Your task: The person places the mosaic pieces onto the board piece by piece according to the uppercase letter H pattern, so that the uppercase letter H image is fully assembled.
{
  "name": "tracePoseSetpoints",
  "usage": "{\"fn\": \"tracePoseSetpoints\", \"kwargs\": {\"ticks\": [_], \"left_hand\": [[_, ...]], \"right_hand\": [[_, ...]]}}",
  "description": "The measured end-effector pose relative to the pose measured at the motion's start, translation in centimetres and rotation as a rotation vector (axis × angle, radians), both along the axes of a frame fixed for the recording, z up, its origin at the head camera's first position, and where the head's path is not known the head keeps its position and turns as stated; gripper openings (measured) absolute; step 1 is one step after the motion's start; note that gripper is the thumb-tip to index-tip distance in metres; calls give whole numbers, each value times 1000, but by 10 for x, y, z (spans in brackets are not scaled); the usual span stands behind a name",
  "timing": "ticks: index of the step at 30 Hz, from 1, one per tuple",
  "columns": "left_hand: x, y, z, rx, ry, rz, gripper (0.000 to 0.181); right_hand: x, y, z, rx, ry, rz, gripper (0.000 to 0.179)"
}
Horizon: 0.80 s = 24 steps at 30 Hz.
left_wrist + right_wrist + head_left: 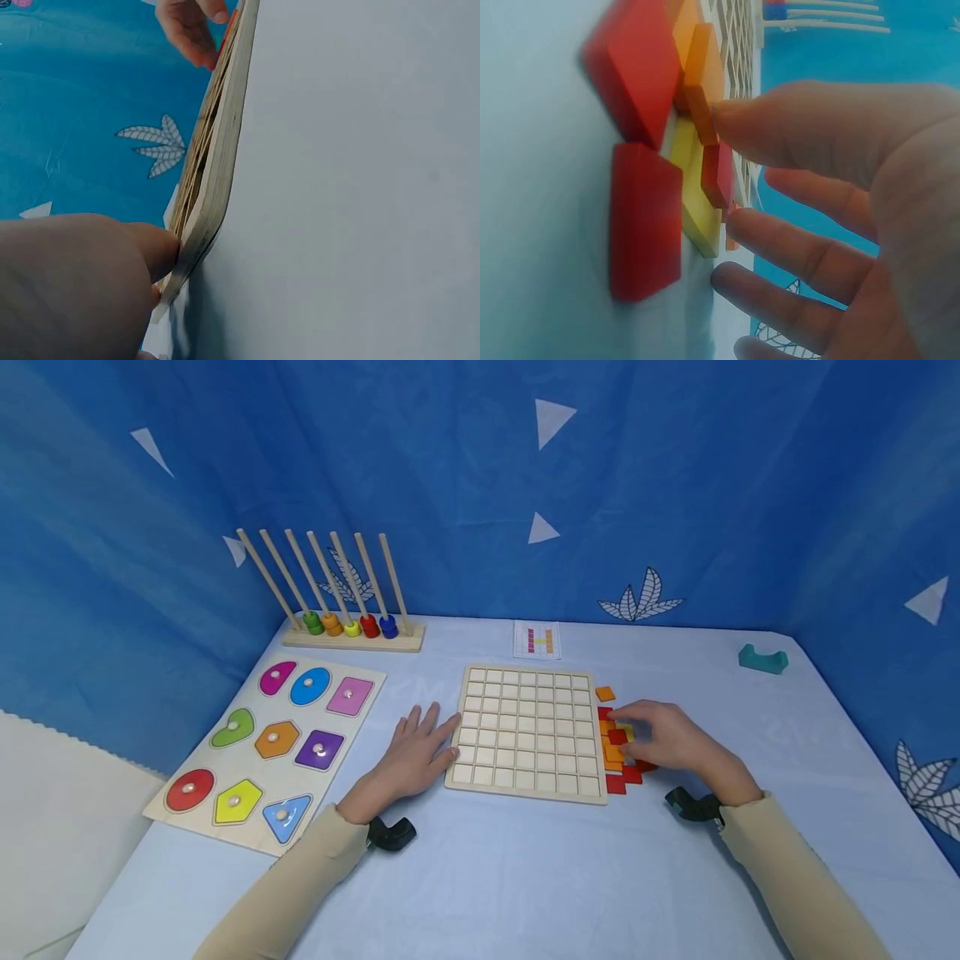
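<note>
A pale wooden board (534, 792) with a square grid lies flat on the table. My left hand (414, 755) has its fingers spread, and its fingertips touch the board's left edge; in the left wrist view the thumb (154, 250) presses against that edge. Several red, orange and yellow tiles lie in a loose heap along the board's right side. Over them is my right hand (667, 737), thumb and fingers apart. In the right wrist view, the thumb (742, 124) is at an orange tile (705, 75), with a yellow tile (697, 195) and a red tile (646, 221) close by.
A shape puzzle board (292, 702) with knobbed pieces lies at the left. Behind it stands a peg rack (352, 642) holding coloured rings. A small pattern card (537, 640) lies beyond the grid board. At the far right is a teal holder (763, 660).
</note>
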<state>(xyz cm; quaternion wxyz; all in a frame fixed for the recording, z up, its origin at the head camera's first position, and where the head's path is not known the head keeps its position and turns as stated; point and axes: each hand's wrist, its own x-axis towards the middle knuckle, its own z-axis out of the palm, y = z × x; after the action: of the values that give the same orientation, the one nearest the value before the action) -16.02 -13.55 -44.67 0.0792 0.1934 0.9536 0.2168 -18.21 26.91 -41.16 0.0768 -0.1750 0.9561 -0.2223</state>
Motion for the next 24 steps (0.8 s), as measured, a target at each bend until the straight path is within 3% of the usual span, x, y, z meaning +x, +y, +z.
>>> {"fn": "tracePoseSetpoints", "kwargs": {"ticks": [13,24], "left_hand": [[3,-1,-8,56,92,10,58],[2,-1,-11,55,102,5,57]], "right_hand": [[0,2,-3,-16,12,56,41],[-2,2,-6,2,53,63,35]]}}
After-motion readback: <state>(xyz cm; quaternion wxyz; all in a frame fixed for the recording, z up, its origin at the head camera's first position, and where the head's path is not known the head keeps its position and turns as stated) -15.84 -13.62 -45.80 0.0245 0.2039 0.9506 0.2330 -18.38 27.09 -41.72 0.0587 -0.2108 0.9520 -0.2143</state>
